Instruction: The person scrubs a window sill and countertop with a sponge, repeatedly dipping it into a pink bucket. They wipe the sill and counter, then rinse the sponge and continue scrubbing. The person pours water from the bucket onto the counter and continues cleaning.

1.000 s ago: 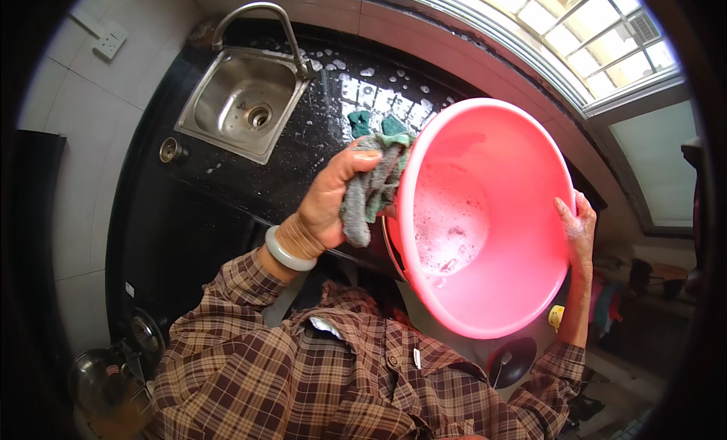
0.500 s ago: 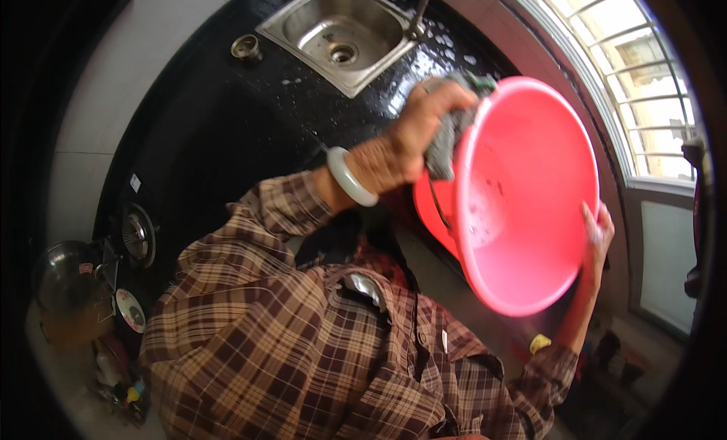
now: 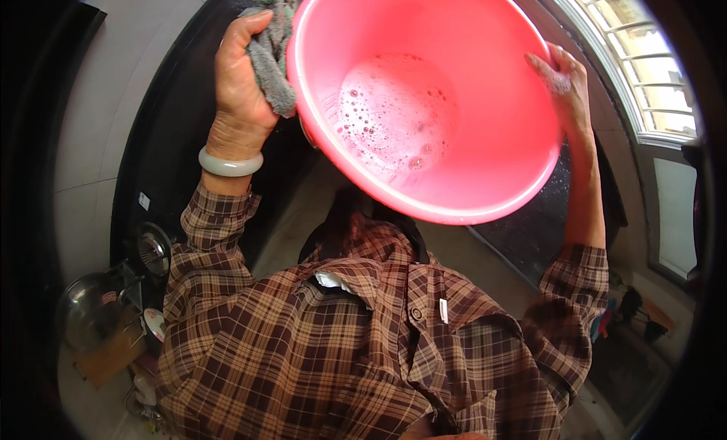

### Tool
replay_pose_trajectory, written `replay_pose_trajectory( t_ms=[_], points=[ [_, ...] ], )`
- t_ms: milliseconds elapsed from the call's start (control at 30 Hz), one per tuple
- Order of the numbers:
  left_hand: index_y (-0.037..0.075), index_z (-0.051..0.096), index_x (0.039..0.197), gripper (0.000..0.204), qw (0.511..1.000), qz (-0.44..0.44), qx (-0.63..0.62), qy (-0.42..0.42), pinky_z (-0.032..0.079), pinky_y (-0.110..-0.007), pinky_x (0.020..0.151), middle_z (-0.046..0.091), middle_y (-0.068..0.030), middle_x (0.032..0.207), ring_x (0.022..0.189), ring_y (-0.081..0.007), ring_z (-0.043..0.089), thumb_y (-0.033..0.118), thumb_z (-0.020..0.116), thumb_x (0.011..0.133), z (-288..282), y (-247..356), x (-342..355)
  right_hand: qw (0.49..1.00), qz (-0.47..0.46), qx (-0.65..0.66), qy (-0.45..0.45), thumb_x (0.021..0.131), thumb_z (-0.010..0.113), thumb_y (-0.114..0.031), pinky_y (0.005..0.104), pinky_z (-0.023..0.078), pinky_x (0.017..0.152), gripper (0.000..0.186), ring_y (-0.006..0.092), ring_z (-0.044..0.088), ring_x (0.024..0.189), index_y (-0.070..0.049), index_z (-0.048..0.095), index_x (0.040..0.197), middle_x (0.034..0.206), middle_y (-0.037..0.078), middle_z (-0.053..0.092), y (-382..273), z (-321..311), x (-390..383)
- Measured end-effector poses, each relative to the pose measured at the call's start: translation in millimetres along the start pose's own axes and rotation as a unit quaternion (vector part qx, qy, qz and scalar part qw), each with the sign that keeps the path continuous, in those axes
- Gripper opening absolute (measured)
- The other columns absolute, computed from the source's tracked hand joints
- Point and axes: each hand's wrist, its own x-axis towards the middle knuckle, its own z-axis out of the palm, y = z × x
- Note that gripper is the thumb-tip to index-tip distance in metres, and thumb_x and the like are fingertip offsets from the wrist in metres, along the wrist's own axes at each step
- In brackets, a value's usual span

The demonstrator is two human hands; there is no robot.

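A pink plastic bucket [image 3: 500,114] is held up with its wide mouth tilted toward me. Soapy water with white foam and bubbles [image 3: 394,114] lies over its bottom. At the bucket's left side, my left hand [image 3: 242,88] is closed on a damp grey cloth [image 3: 270,69], which is pressed between the palm and the rim. Some of those fingers are hidden by the cloth. My right hand [image 3: 569,90], with suds on its skin, grips the right rim; the thumb lies inside the bucket and the other fingers are mostly behind it.
A black countertop [image 3: 170,137] runs along the left and behind the bucket. Farther down on the left are a round metal stove burner [image 3: 154,247], a shiny metal pot [image 3: 91,307] and a brown board [image 3: 112,357]. A barred window [image 3: 644,69] is at the upper right.
The bucket has moved left and up, and its mouth has turned more toward me, showing the foamy water. My left hand moved left with the cloth. The sink is now out of sight.
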Motion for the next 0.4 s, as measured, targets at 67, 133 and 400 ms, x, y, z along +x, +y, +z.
replay_pose_trajectory(
  t_ms=[67,133,400],
  points=[
    [0.003,0.07,0.108,0.02,1.0,-0.025,0.002,-0.001,0.059,-0.033,0.092,0.075,-0.0069,0.104,0.095,-0.0185,0.072,0.019,0.062,0.099,-12,-18,1,1.0,-0.015,-0.019,0.006,0.097,0.072,-0.032,0.0333,0.063,0.067,0.045,0.0194,0.074,0.074,0.002,0.069,0.126,0.095,0.016,0.075,21,3,-6],
    [0.002,0.069,0.111,0.022,0.999,-0.034,-0.005,0.01,0.057,-0.033,0.095,0.074,-0.0075,0.107,0.099,-0.019,0.071,0.019,0.061,0.1,-22,-20,5,1.0,-0.006,-0.022,-0.01,0.097,0.074,-0.032,0.0337,0.062,0.075,0.045,0.0207,0.074,0.082,0.001,0.068,0.128,0.101,0.015,0.075,27,9,1],
    [-0.002,0.065,0.12,0.031,0.869,0.155,0.463,0.086,0.053,-0.033,0.097,0.069,-0.0105,0.113,0.103,-0.0189,0.067,0.016,0.07,0.096,-35,14,5,0.989,0.004,-0.149,-0.026,0.096,0.072,-0.021,0.0436,0.059,0.066,0.021,0.0258,0.07,0.069,-0.011,0.07,0.114,0.083,0.009,0.076,-9,20,0]
  ],
)
